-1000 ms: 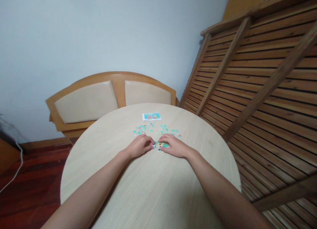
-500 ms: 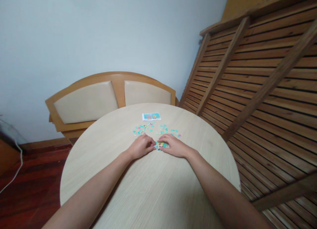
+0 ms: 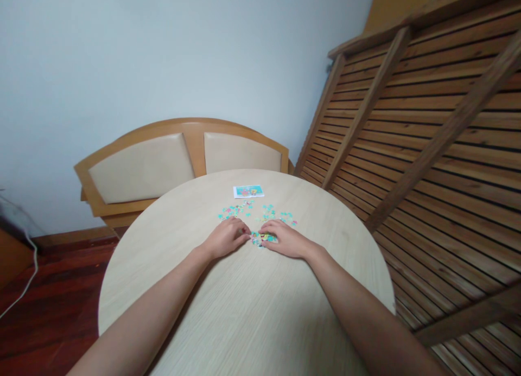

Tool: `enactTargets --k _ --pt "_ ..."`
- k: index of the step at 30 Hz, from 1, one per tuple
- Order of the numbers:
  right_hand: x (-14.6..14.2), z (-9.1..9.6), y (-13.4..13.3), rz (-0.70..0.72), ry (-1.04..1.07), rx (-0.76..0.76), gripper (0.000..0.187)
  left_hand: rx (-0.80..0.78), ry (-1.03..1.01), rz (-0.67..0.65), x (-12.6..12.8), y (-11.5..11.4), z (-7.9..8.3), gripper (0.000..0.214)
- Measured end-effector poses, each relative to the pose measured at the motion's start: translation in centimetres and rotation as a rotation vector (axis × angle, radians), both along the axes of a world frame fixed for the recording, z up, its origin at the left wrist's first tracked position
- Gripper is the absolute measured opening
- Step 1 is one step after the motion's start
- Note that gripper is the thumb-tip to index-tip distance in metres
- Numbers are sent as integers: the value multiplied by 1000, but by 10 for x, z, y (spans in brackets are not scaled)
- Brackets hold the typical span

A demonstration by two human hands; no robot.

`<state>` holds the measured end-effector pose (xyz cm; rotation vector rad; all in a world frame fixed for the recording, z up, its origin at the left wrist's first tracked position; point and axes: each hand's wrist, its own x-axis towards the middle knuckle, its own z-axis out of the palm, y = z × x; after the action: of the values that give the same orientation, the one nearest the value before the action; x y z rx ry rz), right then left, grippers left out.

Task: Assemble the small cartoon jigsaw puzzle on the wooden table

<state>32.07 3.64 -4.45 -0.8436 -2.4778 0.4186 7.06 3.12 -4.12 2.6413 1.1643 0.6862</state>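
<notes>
A small joined patch of jigsaw puzzle (image 3: 268, 237), with yellow, teal and white in its picture, lies flat on the round table. My right hand (image 3: 285, 239) rests at its right side, thumb on the near edge and fingers on the far edge, holding it. Part of the patch is hidden under that hand. Just left of the patch is my left hand (image 3: 228, 237), its thumb and forefinger close together at the patch's left edge. A tiny pinkish jigsaw piece (image 3: 251, 237) shows at those fingertips, mostly hidden.
Loose jigsaw pieces (image 3: 232, 211) lie beyond my left hand, and more teal pieces (image 3: 268, 210) beyond my right. Farther back is a picture card (image 3: 248, 191). Behind the pale round table (image 3: 163, 246) stands a padded headboard (image 3: 142, 167); a slatted wooden frame (image 3: 407, 148) leans at right.
My left hand has drawn back slightly to the left, uncovering more of the joined patch's left side. My right hand has stayed in place.
</notes>
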Motion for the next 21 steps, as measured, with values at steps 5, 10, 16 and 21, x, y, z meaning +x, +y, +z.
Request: enactTargets --k 5,10,16,21 --pt "-1 3 -2 -20 22 19 29 26 11 -53 0 2 -2 21" --pt "-9 0 -3 -73 22 64 24 13 38 -130 2 2 -3 22" --pt "-19 -2 -7 -101 14 70 11 29 8 -97 1 1 -4 16" --pt "-22 -7 -5 -120 37 32 10 17 5 -117 3 2 -6 12"
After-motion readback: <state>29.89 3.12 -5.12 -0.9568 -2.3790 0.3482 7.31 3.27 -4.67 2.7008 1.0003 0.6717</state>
